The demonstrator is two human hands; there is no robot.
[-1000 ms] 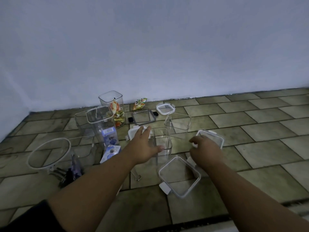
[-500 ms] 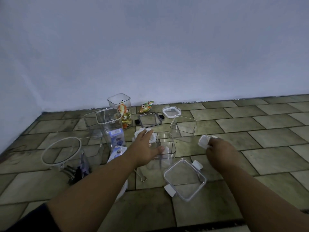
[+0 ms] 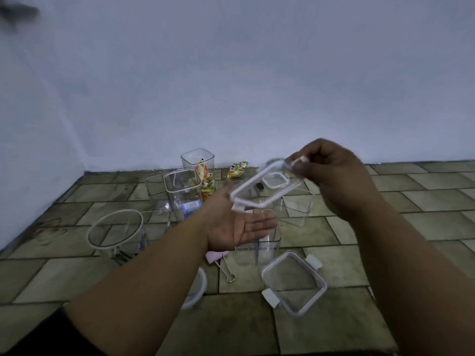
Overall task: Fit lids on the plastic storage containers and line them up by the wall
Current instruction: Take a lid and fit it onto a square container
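Note:
My right hand (image 3: 331, 173) pinches one clip tab of a clear square lid with a white rim (image 3: 259, 187) and holds it tilted in the air. Just under the lid's lower edge, my left hand (image 3: 239, 224) lies palm up with fingers spread, holding nothing. A clear open container (image 3: 259, 246) stands on the floor behind and below my left hand. Another clear lid with white tabs (image 3: 293, 282) lies flat on the tiles in front of it. A further open container (image 3: 298, 209) stands to the right, partly hidden by the held lid.
Tall clear containers (image 3: 183, 192) stand at the left, one by the wall (image 3: 199, 163) holding snack packets. A round-lidded jar (image 3: 115, 231) sits far left. A small lid (image 3: 276, 179), a snack packet (image 3: 237, 169) and a pink binder clip (image 3: 221, 263) lie on the tiled floor.
My right hand has lifted the white-rimmed lid from the floor up into the air. My left hand has let go of the container, turned palm up and moved under the lid.

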